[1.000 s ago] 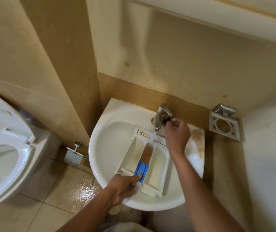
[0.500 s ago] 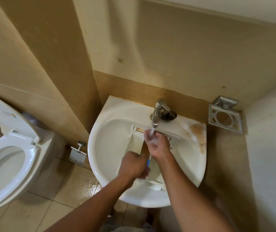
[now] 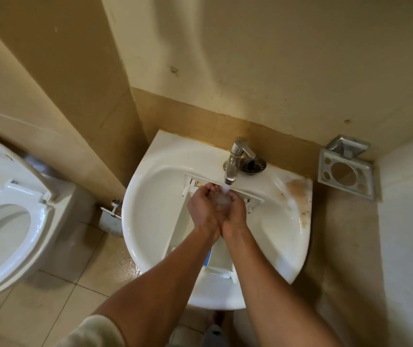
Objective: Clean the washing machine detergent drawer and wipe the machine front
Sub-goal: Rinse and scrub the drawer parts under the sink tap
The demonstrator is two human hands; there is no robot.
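Drawer (image 3: 221,259) lying in sink (image 3: 150,196), long axis running from tap (image 3: 233,164) toward near rim, mostly hidden under forearms, only white edges plus bit of blue showing. Left hand (image 3: 204,209) and right hand (image 3: 235,209) cupped together under running water, holding nothing far as I can tell. Drawer sits right below both hands, neither nearer. Compartments not visible. Washer not in shot.

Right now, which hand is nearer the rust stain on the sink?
Right. The right hand is cupped under the tap on the stain's side of the sink; the left hand presses against it on the far side.
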